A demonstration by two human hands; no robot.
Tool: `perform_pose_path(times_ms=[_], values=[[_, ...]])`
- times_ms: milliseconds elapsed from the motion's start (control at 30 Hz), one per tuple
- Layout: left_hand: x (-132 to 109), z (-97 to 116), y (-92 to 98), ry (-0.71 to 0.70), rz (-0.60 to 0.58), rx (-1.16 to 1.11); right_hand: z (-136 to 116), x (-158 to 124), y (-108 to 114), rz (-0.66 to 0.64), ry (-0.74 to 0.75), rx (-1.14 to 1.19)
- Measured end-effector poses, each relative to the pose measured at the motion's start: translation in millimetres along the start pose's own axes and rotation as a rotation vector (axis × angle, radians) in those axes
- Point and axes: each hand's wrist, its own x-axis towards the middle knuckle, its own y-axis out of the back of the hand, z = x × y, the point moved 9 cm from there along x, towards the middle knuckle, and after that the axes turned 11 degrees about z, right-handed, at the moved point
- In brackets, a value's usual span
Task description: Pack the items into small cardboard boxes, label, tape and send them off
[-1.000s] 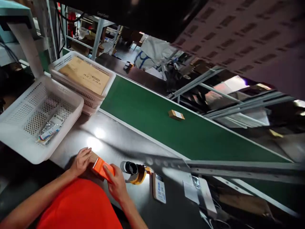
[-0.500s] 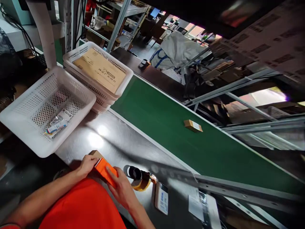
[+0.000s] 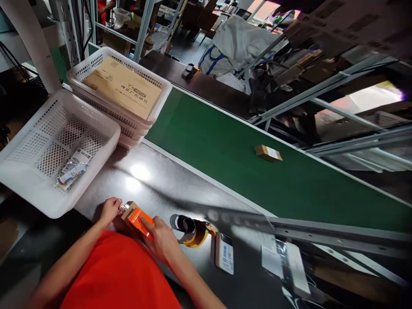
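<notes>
Dim scene; overhead glare on the steel table [image 3: 167, 189], blurred edges.

Orange tape dispenser [image 3: 139, 219], held by both hands, lying tilted on small brown cardboard box [image 3: 128, 207] at near edge of shiny metal table; box mostly hidden beneath it.

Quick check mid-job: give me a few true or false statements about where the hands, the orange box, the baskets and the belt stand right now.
1. Both hands hold the orange box. True: left hand at its end, right hand along its side.
2. The green belt carries three parcels. False: one small brown parcel shows.
3. The tape dispenser lies right of the box. True.
4. The near white basket holds a brown envelope. False: it holds small packets; the envelope lies on the far stacked baskets.
</notes>
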Motion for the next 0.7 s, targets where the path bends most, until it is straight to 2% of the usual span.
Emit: perform_pose_path(times_ms=[333,567,700], values=[[2.2,13.7,-0.8,-0.135,-0.024,0.079,-3.5,2.7,5.7,0.027,0.002,-0.028],[10.0,1.0,-14.0,-0.255,-0.026,0.422,-9.3,9.0,13.0,-0.054,0.002,-0.061],[10.3,3.6,-11.0,-0.317,-0.029,0.598,-12.1,11.9,16.8,-0.051,-0.016,-0.059]])
